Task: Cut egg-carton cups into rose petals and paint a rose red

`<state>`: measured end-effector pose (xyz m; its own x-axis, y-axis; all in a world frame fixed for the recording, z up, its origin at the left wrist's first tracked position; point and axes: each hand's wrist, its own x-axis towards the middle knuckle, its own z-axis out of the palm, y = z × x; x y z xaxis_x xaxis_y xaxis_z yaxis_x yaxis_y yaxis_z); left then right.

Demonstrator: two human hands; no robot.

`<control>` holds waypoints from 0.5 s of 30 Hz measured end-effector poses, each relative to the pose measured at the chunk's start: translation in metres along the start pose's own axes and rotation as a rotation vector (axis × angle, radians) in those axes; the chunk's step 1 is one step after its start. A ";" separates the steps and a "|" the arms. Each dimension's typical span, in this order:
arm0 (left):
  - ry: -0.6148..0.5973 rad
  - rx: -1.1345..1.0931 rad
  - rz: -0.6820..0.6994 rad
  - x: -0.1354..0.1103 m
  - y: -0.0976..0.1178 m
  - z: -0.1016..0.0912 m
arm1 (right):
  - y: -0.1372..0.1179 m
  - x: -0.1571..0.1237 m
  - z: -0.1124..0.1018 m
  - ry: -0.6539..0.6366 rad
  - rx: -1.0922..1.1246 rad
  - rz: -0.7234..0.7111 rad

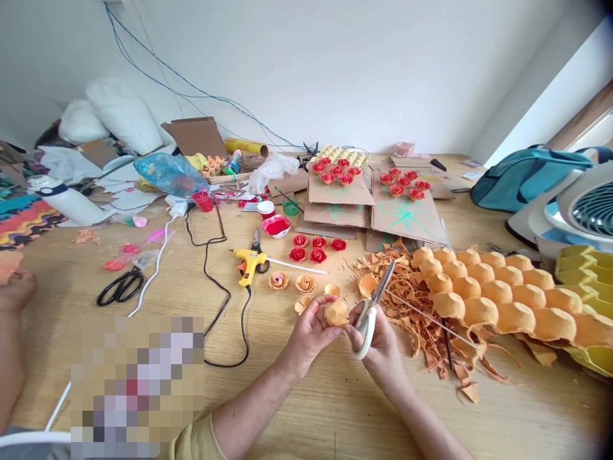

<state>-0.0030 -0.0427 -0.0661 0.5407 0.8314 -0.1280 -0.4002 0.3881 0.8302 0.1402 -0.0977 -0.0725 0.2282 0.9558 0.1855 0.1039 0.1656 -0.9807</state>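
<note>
My left hand (pixel 309 332) pinches a small orange egg-carton cup (pixel 336 314) between its fingers and thumb. White-handled scissors (pixel 366 332) rest in my right hand (pixel 382 345), their blades pointing up and away from me. The right fingertips come close to the cup's edge; whether they touch it is hard to tell. Just beyond the hands lie loose cut cups (pixel 332 291) and two unpainted rolled paper roses (pixel 305 283). Several red paper roses (pixel 318 243) stand in two rows behind these. An orange egg carton (pixel 483 313) lies to the right, beside a heap of orange scraps (pixel 407 300).
A yellow glue gun (pixel 249 263) with a black cord lies left of centre. Black-handled scissors (pixel 121 286) and a white cable (pixel 156 268) are farther left, near another person's hand (pixel 18 289). Cardboard sheets (pixel 407 214) carrying red roses lie behind; a blue bag (pixel 527 176) stands back right.
</note>
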 end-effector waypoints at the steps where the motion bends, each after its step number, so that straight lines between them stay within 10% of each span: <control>1: 0.006 0.001 0.005 0.000 0.000 0.000 | 0.000 0.000 0.000 -0.012 0.000 0.004; 15: 0.178 -0.035 0.108 0.008 0.016 -0.010 | -0.003 0.003 -0.007 -0.200 -0.143 0.040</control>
<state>-0.0123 -0.0265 -0.0592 0.3548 0.9250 -0.1358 -0.4762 0.3038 0.8252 0.1468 -0.0975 -0.0683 0.0398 0.9923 0.1171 0.2379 0.1044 -0.9657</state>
